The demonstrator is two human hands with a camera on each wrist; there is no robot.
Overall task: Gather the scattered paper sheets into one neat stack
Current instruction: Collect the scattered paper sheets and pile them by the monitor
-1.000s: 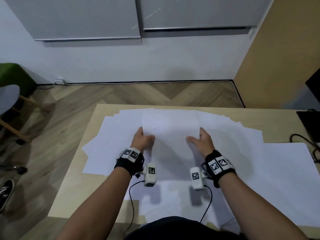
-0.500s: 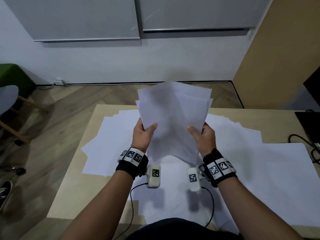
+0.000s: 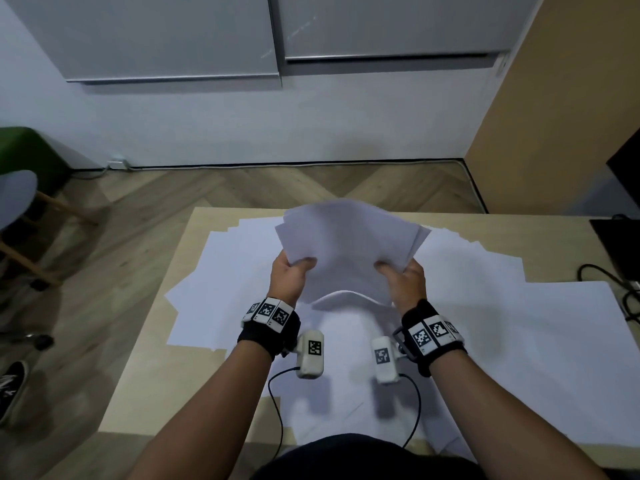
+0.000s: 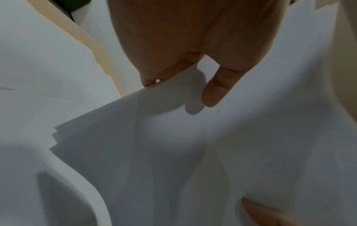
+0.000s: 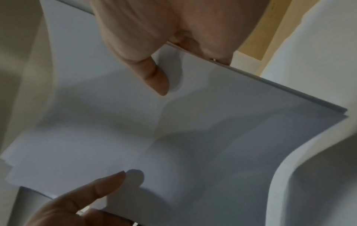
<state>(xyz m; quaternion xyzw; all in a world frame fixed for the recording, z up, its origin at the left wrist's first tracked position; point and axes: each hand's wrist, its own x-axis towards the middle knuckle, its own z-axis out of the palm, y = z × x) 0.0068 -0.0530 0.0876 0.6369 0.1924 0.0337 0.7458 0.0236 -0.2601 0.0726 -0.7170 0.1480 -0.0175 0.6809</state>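
A bundle of several white paper sheets (image 3: 349, 244) is held above the table, tilted, its edges uneven and its near edge sagging. My left hand (image 3: 292, 271) grips its left side with the thumb (image 4: 214, 90) on top and fingers underneath. My right hand (image 3: 401, 275) grips the right side the same way, thumb (image 5: 158, 79) on the top sheet. The bundle (image 4: 173, 152) fills both wrist views, and its stepped corner (image 5: 328, 113) shows the sheets are not aligned. More loose sheets (image 3: 519, 306) cover the wooden table (image 3: 159, 358) below and around.
Scattered sheets (image 3: 207, 289) spread over the table's left part too, some past its left edge. Black cables (image 3: 609, 282) and a dark device (image 3: 620, 244) sit at the far right. A chair (image 3: 17, 202) stands on the floor to the left.
A second ago both hands pressed on sheets lying flat on the table. They then lifted a bundle up steeply, and it has now dropped lower and tilted forward.
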